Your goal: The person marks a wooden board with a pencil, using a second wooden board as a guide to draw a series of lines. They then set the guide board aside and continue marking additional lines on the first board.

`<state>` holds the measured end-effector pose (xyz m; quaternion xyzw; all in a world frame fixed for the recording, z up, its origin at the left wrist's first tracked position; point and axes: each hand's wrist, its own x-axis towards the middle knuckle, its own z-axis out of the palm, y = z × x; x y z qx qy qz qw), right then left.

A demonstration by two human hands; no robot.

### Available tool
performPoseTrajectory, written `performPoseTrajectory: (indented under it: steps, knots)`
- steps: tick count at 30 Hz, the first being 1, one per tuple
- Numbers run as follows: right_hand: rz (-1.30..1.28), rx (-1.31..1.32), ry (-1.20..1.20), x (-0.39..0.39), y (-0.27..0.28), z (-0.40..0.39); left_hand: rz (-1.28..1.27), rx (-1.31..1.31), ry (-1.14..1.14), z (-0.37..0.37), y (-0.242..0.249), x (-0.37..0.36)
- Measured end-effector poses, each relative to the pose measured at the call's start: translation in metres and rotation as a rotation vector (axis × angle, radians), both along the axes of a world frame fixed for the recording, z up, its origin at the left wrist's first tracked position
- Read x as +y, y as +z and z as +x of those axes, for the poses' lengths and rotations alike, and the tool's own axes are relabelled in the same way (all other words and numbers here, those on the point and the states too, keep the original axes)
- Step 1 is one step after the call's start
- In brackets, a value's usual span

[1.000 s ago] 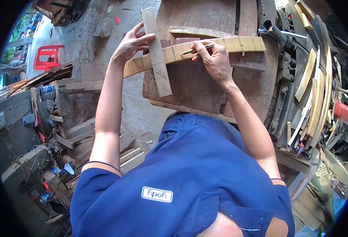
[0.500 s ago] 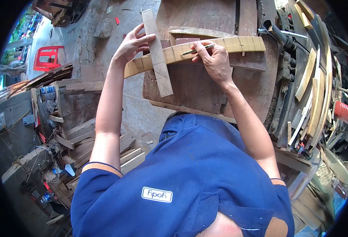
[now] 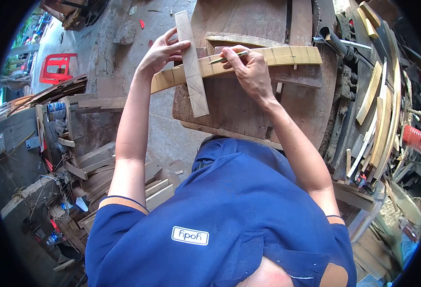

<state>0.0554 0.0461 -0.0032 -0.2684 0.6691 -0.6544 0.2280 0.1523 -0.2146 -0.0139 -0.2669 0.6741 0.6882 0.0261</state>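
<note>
Across the curved board (image 3: 294, 55), which lies over the wooden bench (image 3: 237, 103) and juts past its left edge, we have a flat strip (image 3: 196, 88) set crosswise. Our left hand (image 3: 157, 56) laps its thumb over the strip, fingers spread; whether they close beneath, we cannot tell. Our right hand (image 3: 254, 72) pinches a pencil (image 3: 216, 61), tip at the board just right of the strip. Lines already cross the board on both sides; how many remain undrawn is unclear.
</note>
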Motion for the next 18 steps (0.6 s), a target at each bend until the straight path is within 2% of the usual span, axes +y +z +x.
performPoseTrajectory:
  steps: [5, 7, 12, 15, 18]
  knots:
    - [-0.009, 0.09, 0.026, -0.018, -0.001, 0.01, 0.018, 0.022, -0.008, 0.0, 0.002, 0.001]
    - [0.068, 0.065, 0.065, -0.02, -0.001, 0.011, -0.001, 0.038, -0.021, 0.001, 0.003, 0.002]
    - [0.034, 0.152, -0.029, -0.026, -0.002, 0.014, -0.011, 0.038, -0.013, 0.0, -0.001, 0.0]
    - [0.121, 0.148, 0.012, -0.026, 0.001, 0.012, -0.004, 0.041, -0.014, -0.001, -0.001, 0.0]
    - [0.104, 0.164, 0.008, -0.029, -0.002, 0.013, -0.005, 0.045, -0.015, 0.0, 0.0, 0.0]
